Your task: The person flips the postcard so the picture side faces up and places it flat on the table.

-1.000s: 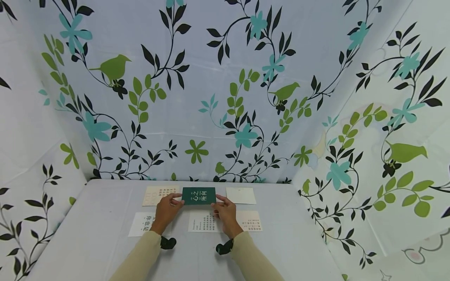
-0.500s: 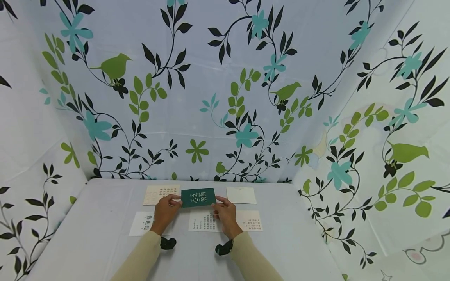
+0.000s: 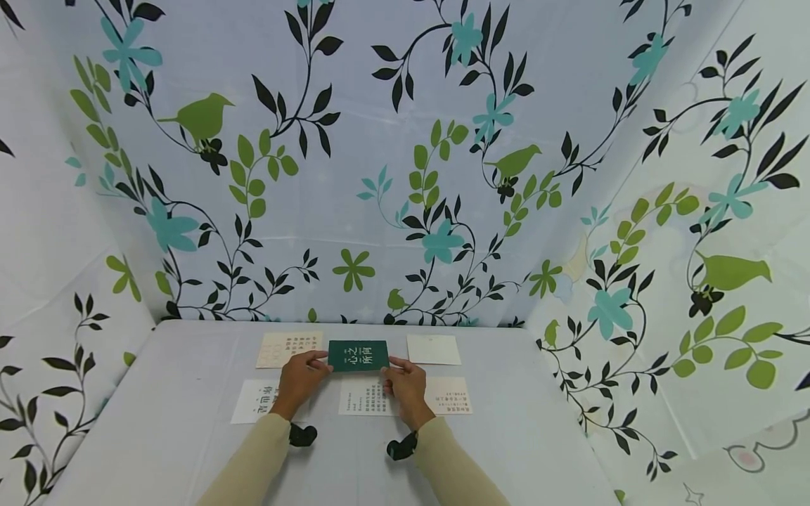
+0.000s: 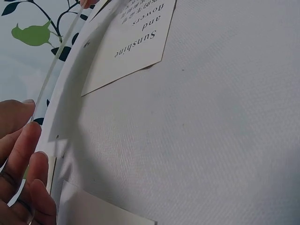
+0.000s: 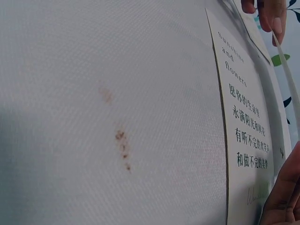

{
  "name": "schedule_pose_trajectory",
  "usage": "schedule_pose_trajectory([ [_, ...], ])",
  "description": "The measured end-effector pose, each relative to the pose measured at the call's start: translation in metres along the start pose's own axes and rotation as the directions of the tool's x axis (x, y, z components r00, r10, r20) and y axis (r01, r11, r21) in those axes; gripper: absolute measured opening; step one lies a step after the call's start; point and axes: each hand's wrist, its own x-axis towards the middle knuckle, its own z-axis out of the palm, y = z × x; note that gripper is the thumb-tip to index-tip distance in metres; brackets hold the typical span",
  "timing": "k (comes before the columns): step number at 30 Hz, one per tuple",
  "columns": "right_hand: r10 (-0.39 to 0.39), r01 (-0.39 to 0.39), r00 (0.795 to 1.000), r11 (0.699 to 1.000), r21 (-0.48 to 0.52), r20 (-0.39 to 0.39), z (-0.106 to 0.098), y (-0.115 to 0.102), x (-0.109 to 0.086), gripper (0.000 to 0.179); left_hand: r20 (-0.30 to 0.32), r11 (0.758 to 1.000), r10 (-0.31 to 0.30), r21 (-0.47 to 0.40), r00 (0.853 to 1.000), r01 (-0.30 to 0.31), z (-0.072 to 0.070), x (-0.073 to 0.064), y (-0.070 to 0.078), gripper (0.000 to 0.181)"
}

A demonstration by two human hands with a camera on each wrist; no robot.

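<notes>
A dark green card [image 3: 358, 356] with white characters is held level above the white table in the head view. My left hand [image 3: 300, 381] pinches its left edge between thumb and fingers. At the opposite edge, my right hand [image 3: 407, 391] pinches it too. Both wrist views show the green card almost edge-on, as a thin pale strip [image 4: 52, 65]. Below it lies a cream card [image 5: 243, 122] printed "Sunshine and flowers" and lines of characters, partly covered by the right hand in the head view.
Around the hands, more printed cards lie flat: a cream one [image 3: 278, 351] at back left, a plain one [image 3: 434, 350] at back right, a white one [image 3: 249, 402] at front left and another [image 3: 449, 396] at front right. Patterned cloth [image 3: 354, 211] hangs behind the table [image 3: 177, 436].
Half a second ago the green card was slightly tilted, its right end turned; now it sits straight again. Both hands kept their pinch and barely shifted. The other cards stayed put.
</notes>
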Motion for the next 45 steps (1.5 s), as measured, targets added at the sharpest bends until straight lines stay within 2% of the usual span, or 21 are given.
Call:
schedule_pose_trajectory([
  [8,-0.011,0.010,1.000,0.999,-0.032,-0.007,-0.001,-0.001,-0.005,0.034,-0.014,0.999,0.023,0.037,1.000,-0.023,0.001,0.001,0.004,0.039],
  [14,-0.008,0.007,1.000,0.999,-0.042,-0.018,-0.003,-0.003,-0.007,0.032,-0.004,0.999,0.013,0.051,1.000,-0.013,0.002,0.000,0.006,0.039],
  [22,0.061,-0.063,0.997,0.997,-0.035,-0.057,-0.002,-0.002,0.004,0.030,0.002,0.998,0.027,0.058,1.000,-0.027,0.005,-0.001,0.009,0.042],
  [27,0.065,-0.066,0.997,0.998,-0.024,-0.031,-0.002,-0.006,0.001,0.035,0.028,0.998,0.025,0.058,0.999,-0.027,0.008,-0.001,0.010,0.045],
  [34,0.078,-0.078,0.997,0.996,-0.035,0.009,-0.004,-0.012,-0.005,0.043,0.049,0.992,0.033,0.120,0.998,-0.039,0.012,-0.002,0.015,0.051],
  [38,0.080,-0.080,0.997,0.996,-0.041,0.015,-0.006,-0.013,-0.004,0.045,0.032,0.989,0.051,0.134,0.998,-0.055,0.014,-0.003,0.019,0.050],
  [45,0.077,-0.077,0.997,0.997,-0.029,0.000,-0.010,-0.015,0.001,0.040,-0.019,0.989,0.050,0.143,0.999,-0.047,0.019,-0.004,0.020,0.042],
])
